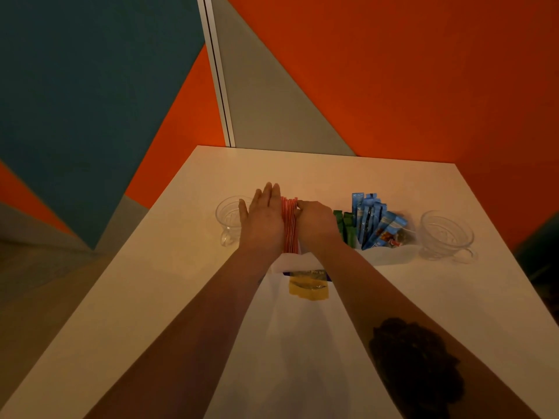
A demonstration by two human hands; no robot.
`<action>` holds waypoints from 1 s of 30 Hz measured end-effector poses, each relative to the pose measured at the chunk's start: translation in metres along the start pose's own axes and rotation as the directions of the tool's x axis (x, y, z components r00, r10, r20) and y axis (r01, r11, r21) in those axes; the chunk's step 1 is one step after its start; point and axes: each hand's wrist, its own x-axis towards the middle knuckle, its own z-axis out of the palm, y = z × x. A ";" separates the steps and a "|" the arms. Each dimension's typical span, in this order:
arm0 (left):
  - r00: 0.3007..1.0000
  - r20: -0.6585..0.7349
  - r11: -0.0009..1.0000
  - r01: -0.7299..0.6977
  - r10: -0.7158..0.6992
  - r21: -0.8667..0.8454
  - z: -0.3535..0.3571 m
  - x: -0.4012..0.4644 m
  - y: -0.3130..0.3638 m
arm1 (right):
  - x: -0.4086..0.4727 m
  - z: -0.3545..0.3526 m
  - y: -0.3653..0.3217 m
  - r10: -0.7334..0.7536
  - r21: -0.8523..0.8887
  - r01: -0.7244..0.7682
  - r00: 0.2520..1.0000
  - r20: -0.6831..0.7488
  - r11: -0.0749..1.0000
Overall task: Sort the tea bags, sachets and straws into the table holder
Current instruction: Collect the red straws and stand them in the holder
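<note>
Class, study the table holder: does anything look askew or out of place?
Yes. The rightmost blue sachets lean sharply right instead of standing upright, and a yellow packet lies flat on the table, in front of the holder.

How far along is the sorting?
Mostly done, it seems. Blue sachets and green sachets stand in the white holder. The left hand steadies the red straws; the right hand pinches them. A yellow packet lies outside.
</note>
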 end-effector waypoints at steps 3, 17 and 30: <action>0.993 0.108 0.999 -0.046 0.045 0.002 0.007 0.006 -0.002 | 0.005 0.000 0.004 0.039 0.033 -0.040 0.999 0.029 0.999; 0.999 -0.034 0.996 0.017 -0.020 -0.082 -0.011 0.005 -0.002 | 0.005 -0.003 0.010 0.053 0.144 -0.057 0.998 0.035 0.988; 0.882 -0.107 0.593 0.216 -0.460 -0.776 0.016 -0.067 -0.010 | -0.071 -0.037 0.092 0.353 0.385 -0.122 0.706 -0.615 0.915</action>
